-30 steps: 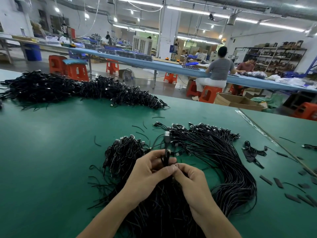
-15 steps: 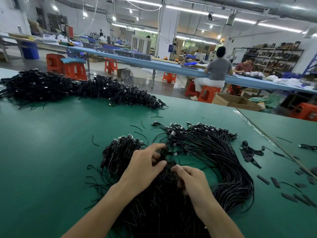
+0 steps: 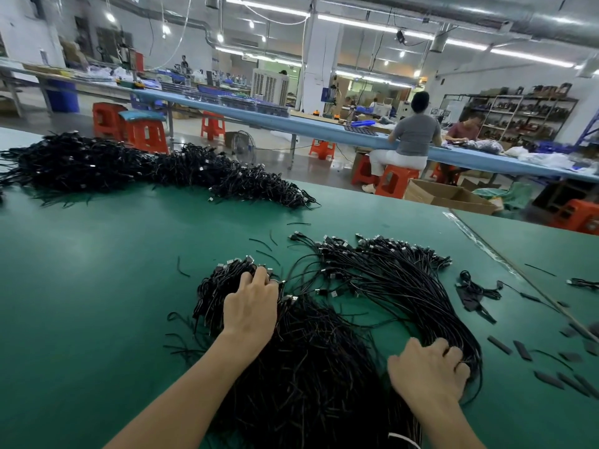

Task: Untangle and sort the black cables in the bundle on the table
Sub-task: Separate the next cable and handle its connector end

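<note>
Black cables (image 3: 389,283) lay fanned on the green table (image 3: 97,286). The hands had parted from one shared strand, apparently sorted: left hand (image 3: 251,306) clawing the connector clump (image 3: 223,277), right hand (image 3: 428,374) gripping the bend.

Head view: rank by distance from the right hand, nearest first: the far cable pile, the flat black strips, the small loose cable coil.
1. Flat black strips, just right of the right hand.
2. Small loose cable coil, beyond them, right side.
3. Far cable pile, table's far left.
</note>
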`<action>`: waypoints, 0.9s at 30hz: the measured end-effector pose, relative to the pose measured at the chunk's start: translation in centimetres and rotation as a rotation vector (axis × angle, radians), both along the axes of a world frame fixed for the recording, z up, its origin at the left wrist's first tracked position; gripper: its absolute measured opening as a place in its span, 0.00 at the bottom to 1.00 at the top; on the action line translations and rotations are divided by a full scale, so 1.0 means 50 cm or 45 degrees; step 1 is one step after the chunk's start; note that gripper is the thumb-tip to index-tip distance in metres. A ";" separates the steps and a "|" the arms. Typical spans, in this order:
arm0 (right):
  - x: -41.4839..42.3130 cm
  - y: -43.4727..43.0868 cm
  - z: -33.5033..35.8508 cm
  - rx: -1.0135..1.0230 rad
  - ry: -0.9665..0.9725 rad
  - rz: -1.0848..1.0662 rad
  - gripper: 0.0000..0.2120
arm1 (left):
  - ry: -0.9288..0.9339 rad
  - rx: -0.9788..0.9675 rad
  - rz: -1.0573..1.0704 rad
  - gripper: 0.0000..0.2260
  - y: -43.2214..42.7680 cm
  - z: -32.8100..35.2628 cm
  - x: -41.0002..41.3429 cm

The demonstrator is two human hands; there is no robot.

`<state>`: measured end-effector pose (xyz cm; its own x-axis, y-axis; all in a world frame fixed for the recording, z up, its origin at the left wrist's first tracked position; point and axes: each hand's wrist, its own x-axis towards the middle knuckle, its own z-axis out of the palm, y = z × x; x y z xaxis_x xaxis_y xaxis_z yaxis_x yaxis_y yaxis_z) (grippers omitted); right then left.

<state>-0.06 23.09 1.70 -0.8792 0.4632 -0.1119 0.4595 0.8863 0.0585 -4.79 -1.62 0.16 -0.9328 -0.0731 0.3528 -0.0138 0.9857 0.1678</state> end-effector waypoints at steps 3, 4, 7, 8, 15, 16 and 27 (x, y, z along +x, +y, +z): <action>0.000 0.004 0.012 0.011 0.036 0.020 0.10 | 0.051 0.029 -0.017 0.08 0.002 0.005 0.006; -0.001 0.006 0.016 0.000 0.050 0.032 0.08 | 0.072 0.039 -0.025 0.08 0.003 0.007 0.010; -0.005 0.014 0.023 -0.094 0.125 0.086 0.02 | 0.109 0.050 -0.070 0.10 0.011 0.009 0.021; -0.007 0.016 0.023 -0.131 0.159 0.121 0.04 | 0.113 0.057 -0.088 0.11 0.014 0.010 0.024; -0.010 -0.026 0.012 -0.412 0.646 0.396 0.21 | 0.024 0.259 -0.323 0.07 0.032 0.027 0.036; -0.011 -0.035 0.017 -0.511 0.720 0.380 0.20 | 0.003 0.287 -0.356 0.07 0.034 0.030 0.037; 0.080 -0.180 0.084 -1.373 0.679 0.702 0.13 | -0.253 0.585 -0.868 0.27 0.095 0.016 0.054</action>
<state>3.94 14.10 5.92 -0.9731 -0.0696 0.2197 -0.2271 0.4509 -0.8632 -2.07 3.15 0.95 -0.8665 0.4318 0.2506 0.4875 0.6236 0.6112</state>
